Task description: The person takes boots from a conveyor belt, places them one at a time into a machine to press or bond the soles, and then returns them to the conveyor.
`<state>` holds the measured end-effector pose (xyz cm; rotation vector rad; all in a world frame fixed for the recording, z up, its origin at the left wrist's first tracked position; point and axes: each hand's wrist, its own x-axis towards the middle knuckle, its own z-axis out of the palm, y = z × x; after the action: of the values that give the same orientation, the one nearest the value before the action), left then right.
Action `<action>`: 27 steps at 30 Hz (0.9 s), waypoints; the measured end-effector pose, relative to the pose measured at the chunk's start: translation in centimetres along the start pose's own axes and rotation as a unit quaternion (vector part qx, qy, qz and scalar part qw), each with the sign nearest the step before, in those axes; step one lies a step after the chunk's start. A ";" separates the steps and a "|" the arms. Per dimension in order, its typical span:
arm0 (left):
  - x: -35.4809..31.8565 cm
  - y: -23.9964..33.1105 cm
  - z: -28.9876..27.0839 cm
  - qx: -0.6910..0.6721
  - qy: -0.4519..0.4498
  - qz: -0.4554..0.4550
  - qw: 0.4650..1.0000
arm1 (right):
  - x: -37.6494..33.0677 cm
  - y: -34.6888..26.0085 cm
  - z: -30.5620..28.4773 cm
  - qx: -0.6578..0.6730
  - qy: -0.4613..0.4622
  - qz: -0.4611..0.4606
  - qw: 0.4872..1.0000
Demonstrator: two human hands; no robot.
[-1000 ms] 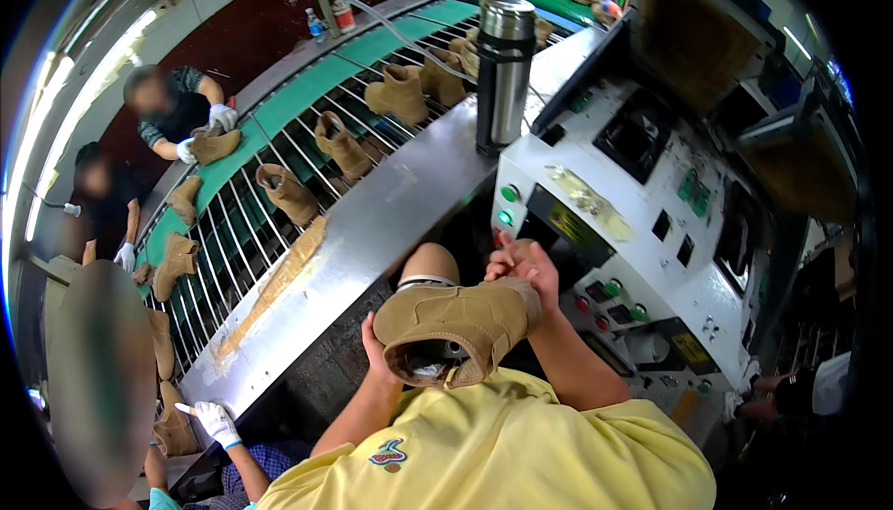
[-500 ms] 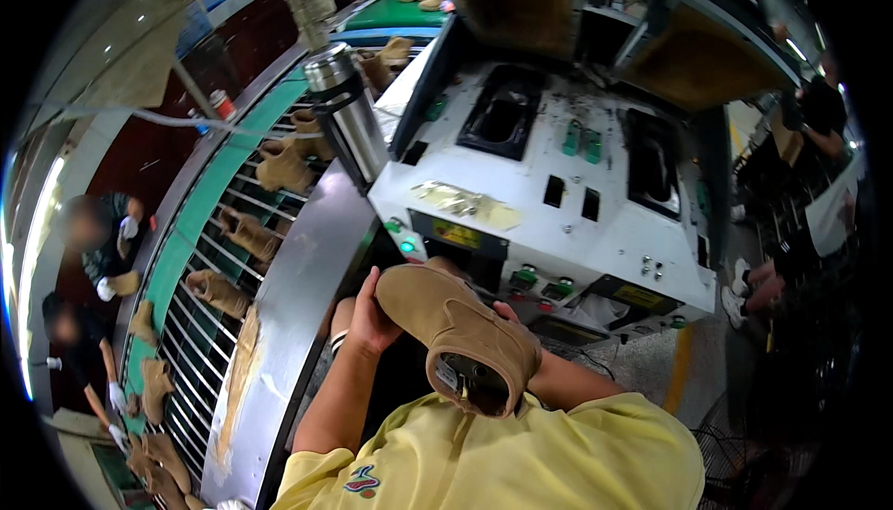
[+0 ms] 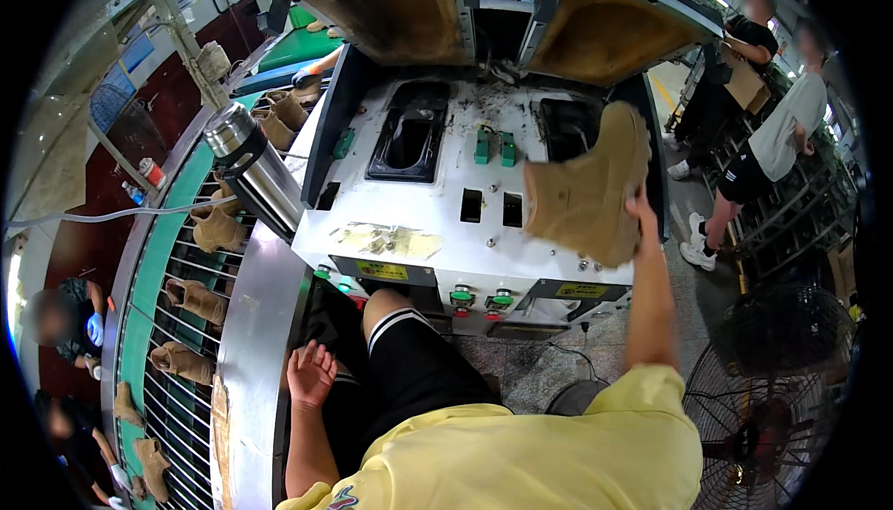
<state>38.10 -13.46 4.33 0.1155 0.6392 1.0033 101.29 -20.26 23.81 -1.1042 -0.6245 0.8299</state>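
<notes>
A tan boot (image 3: 579, 195) is held up over the right side of the white machine (image 3: 419, 217). Gripping its sole side is my right hand (image 3: 642, 220), with most of the fingers hidden behind it. The boot's toe points up and its sole faces right. My left hand (image 3: 312, 375) is empty, fingers apart, beside the metal edge of the conveyor (image 3: 256, 361). On the machine top are a black recessed mould (image 3: 430, 100) at left and a second black mould (image 3: 558, 117) at right, partly covered by the boot. Both lids, including the left lid (image 3: 386, 17), stand raised.
A steel flask (image 3: 251, 166) stands between conveyor and machine. Several tan boots, such as this boot (image 3: 195, 301), lie on the conveyor rollers. Two people work at its far side; others stand at right near a rack. A floor fan (image 3: 758, 408) is at lower right.
Both hands held the boot near my body; now the left hand has let go and dropped to the left. My right hand has carried the boot forward and right, turning it toe up.
</notes>
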 end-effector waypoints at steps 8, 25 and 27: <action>1.3 -0.4 0.9 0.011 0.045 0.018 0.999 | 18.8 -7.2 1.5 -0.436 -0.006 -0.072 0.897; 1.5 -2.0 1.3 0.154 0.078 0.001 0.985 | 21.1 1.7 4.2 -0.694 0.043 0.084 0.713; 2.5 -2.8 1.2 0.235 0.094 0.009 0.968 | 18.7 1.5 3.8 -0.690 0.075 0.089 0.715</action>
<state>41.80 -12.74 3.10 0.4471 1.0448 0.8704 108.24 -2.47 24.34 -2.6047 -1.0367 0.2889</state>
